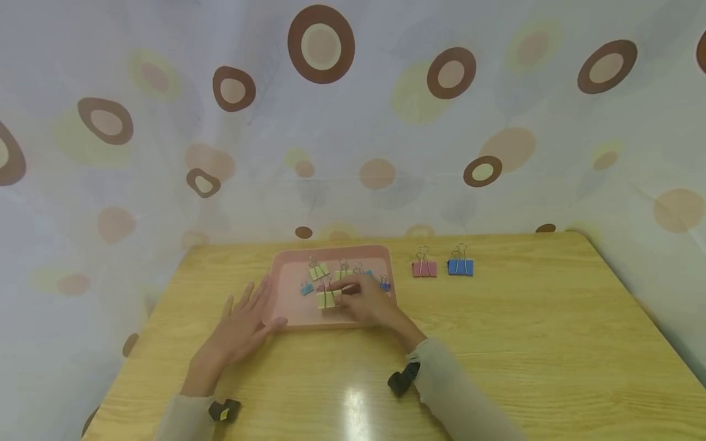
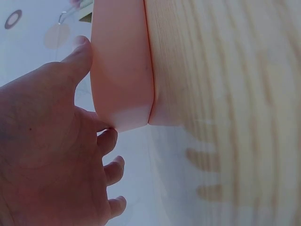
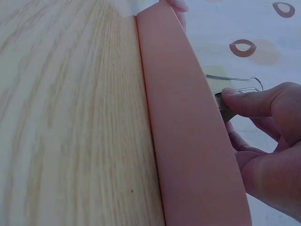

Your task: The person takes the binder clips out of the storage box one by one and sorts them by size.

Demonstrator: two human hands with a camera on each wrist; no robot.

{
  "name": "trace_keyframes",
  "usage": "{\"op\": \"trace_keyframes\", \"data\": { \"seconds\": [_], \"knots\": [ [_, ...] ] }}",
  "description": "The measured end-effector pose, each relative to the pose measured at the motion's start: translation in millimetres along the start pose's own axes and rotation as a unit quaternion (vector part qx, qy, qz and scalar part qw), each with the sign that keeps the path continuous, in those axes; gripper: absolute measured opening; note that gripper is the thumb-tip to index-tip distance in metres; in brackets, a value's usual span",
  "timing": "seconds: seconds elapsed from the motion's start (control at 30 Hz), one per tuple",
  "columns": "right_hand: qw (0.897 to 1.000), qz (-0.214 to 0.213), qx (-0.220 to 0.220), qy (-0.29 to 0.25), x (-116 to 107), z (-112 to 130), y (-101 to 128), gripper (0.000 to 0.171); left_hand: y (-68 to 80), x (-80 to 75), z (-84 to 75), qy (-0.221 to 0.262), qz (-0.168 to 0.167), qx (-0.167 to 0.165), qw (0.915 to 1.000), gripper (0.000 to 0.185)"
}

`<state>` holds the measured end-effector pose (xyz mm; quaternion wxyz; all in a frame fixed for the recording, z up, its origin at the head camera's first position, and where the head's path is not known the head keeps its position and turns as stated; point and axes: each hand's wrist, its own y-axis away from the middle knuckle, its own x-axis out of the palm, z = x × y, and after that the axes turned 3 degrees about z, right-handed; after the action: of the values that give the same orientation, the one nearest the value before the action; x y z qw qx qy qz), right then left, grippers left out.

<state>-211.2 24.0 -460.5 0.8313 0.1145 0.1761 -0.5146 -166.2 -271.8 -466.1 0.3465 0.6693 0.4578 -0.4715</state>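
Note:
A pink tray [image 1: 298, 320] on the table holds several small binder clips. My right hand [image 1: 371, 301] reaches over the front rim and pinches a yellow binder clip [image 1: 326, 299] between thumb and fingers. In the right wrist view the clip's wire handles [image 3: 235, 78] stand out beyond the thumb, and the tray wall hides part of its body. My left hand [image 1: 238, 331] lies spread against the tray's left side, thumb at the front rim. Behind the held clip are another yellow clip [image 1: 318, 271] and a small light-blue clip [image 1: 306, 288]; a small dark-blue clip [image 1: 385, 283] lies by the right wall.
To the right of the tray, a large pink binder clip [image 1: 425, 269] and a large blue binder clip [image 1: 460, 267] stand on the wooden table [image 1: 524, 343] with handles up. A patterned curtain [image 1: 353, 141] hangs behind the table's back edge.

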Motion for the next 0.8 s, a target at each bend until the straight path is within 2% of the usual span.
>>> {"op": "trace_keyframes", "data": {
  "seconds": [0.2,0.3,0.47,0.8],
  "knots": [
    [0.998,-0.017,-0.044,-0.051,-12.2,0.3,4.2,0.021,-0.9,-1.2,0.2,-0.002,0.001,0.000,1.0000,0.085],
    [0.997,-0.027,-0.041,-0.059,-18.8,-1.6,7.5,0.020,-1.6,-1.1,0.6,-0.001,0.000,0.000,1.0000,0.085],
    [0.997,-0.046,-0.038,-0.055,-29.1,-8.2,14.8,0.020,-2.5,-0.7,0.9,0.000,-0.001,0.001,1.0000,0.085],
    [0.994,-0.064,-0.080,-0.038,-44.6,-18.4,26.8,0.020,-1.8,0.8,2.2,0.004,0.001,0.000,1.0000,0.086]
  ]
}}
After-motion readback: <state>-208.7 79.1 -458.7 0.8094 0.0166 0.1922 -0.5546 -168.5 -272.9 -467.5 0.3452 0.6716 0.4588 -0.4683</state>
